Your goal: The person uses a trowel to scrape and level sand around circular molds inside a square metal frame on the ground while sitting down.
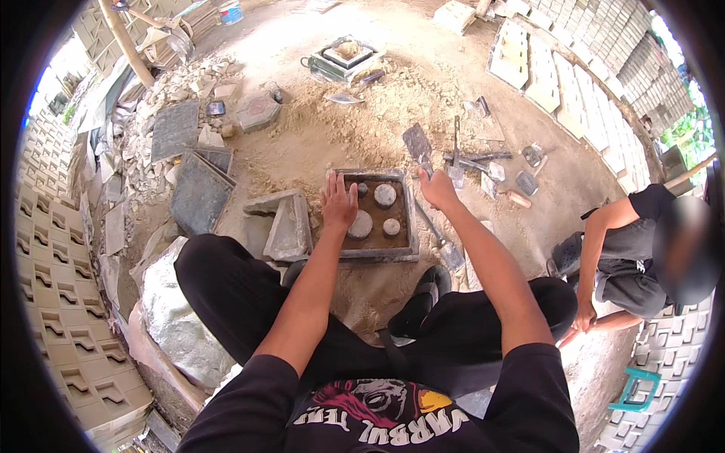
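A rectangular mould frame point(412, 241) stands on the ground between my feet. Brown sandy material point(376, 211) fills it, with several round pale plugs point(385, 195) of differing sizes set into it. My left hand point(338, 199) rests on the frame's left side, fingers stretched out and holding nothing. Just beyond the frame's right corner, my right hand point(439, 189) is closed round the handle of a trowel point(416, 142). The trowel's flat grey blade points away from me. Part of its handle is hidden in my fist.
A concrete frame piece point(291, 232) lies left of the mould. Another trowel point(451, 255) and several hand tools point(483, 157) lie to the right. Loose sand point(317, 121) spreads ahead, with rubble and dark slabs point(202, 192) leftward. Another person point(604, 257) crouches at the right.
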Available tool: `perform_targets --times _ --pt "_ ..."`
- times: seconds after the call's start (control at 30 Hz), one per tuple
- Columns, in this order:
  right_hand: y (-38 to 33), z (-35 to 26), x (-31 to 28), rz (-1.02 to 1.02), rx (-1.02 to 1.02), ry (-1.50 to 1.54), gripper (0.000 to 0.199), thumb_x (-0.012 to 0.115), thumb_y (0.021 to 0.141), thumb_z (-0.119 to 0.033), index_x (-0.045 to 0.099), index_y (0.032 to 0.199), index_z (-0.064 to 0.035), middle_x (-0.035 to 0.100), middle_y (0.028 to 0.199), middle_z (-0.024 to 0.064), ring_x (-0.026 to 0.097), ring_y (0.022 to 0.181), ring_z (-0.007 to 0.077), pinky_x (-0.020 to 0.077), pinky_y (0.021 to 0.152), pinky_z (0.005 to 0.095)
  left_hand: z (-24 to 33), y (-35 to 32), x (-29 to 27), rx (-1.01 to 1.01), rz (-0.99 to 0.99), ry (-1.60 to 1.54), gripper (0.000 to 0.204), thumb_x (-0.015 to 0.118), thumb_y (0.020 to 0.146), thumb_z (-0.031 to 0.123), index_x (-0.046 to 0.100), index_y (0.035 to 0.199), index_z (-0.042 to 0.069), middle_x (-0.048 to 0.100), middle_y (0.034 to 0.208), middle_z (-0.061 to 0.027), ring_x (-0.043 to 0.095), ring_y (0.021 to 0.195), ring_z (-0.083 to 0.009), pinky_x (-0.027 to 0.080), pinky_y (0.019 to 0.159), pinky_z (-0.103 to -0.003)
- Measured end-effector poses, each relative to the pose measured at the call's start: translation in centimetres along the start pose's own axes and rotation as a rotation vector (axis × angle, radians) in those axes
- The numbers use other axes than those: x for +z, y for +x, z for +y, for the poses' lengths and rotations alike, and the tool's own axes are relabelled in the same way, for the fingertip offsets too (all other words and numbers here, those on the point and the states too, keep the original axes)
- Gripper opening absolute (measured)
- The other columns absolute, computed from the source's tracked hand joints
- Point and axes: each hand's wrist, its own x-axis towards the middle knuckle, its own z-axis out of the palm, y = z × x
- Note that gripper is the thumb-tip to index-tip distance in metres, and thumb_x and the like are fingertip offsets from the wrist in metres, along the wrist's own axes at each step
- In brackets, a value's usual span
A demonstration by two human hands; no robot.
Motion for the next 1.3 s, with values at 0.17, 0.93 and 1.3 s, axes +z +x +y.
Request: perform_targets --times 0.17,0.93,1.3 --pt "5.3 2.2 0.6 0.045 0.096 0.044 0.063 0.049 0.095 -0.048 0.065 0.087 0.0122 0.066 0.083 0.0327 0.068 0.083 0.0433 0.0523 0.081 0.0472 1.1 -0.1 0.5 0.028 -0.015 0.186 0.062 0.043 0.098 0.044 0.035 0.147 0.007 0.025 0.159 -0.0118 0.018 0.148 -0.0262 0.019 0.116 -0.052" --pt "11.6 0.8 5.3 -0.074 0.396 1.117 0.045 0.048 0.100 -0.045 0.053 0.088 -0.0022 0.051 0.062 0.0038 0.048 0.047 0.0134 0.0403 0.043 0.0319 2.3 -0.3 -0.8 0.037 0.026 0.158 0.063 0.055 0.093 0.042 0.041 0.143 0.007 0.033 0.155 -0.0110 0.027 0.145 -0.0260 0.022 0.115 -0.051" --pt "-0.4 -1.6 -0.5 -0.216 0.178 1.151 0.050 0.043 0.100 -0.054 0.049 0.099 -0.0047 0.046 0.065 0.0008 0.043 0.048 0.0120 0.0402 0.044 0.0294 1.9 0.3 0.6 -0.040 0.064 -0.135 0.052 0.036 0.101 0.038 0.045 0.139 0.004 0.039 0.151 -0.0143 0.032 0.142 -0.0277 0.023 0.115 -0.049"
